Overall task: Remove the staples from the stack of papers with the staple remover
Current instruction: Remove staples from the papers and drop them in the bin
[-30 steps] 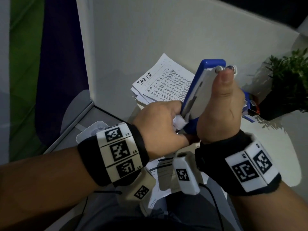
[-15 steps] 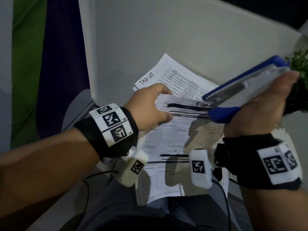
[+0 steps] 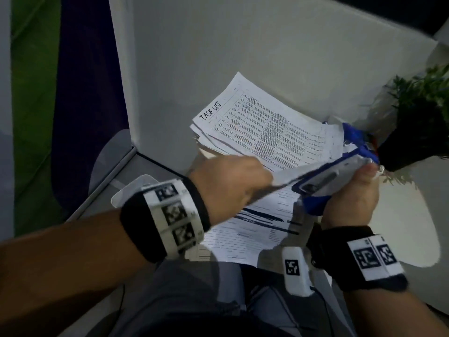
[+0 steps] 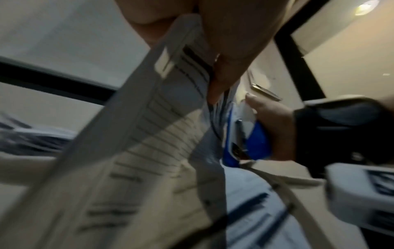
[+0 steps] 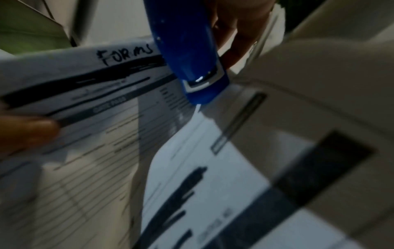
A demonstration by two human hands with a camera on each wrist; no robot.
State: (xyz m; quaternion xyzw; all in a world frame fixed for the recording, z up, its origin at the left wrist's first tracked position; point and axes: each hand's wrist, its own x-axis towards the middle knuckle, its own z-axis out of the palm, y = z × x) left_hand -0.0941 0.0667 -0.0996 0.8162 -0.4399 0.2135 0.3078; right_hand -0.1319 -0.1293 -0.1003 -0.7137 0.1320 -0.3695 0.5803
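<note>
My right hand [image 3: 352, 200] grips the blue and white staple remover [image 3: 335, 181], held slanted over the papers; its blue nose [image 5: 192, 67] points down at them. My left hand [image 3: 233, 181] pinches the top "FORMS" sheet [image 5: 85, 84] between thumb and fingers [image 4: 215, 75] and lifts it off the printed sheet [image 3: 252, 229] lying below at the table's near edge. The lifted sheet's edge reaches to the remover. A second stack headed "TASK LIST" [image 3: 262, 125] lies farther back on the table. No staple can be made out.
A potted plant [image 3: 422, 122] stands at the right, close behind the remover. Torn blue packaging [image 3: 357, 139] lies beside its pot. A white partition wall [image 3: 218, 45] closes off the back. My lap is below the table's near edge.
The hands, joined at the paper's corner a second ago, came apart. The remover swung right and has dropped back toward the papers. My left hand now lifts the top sheet.
</note>
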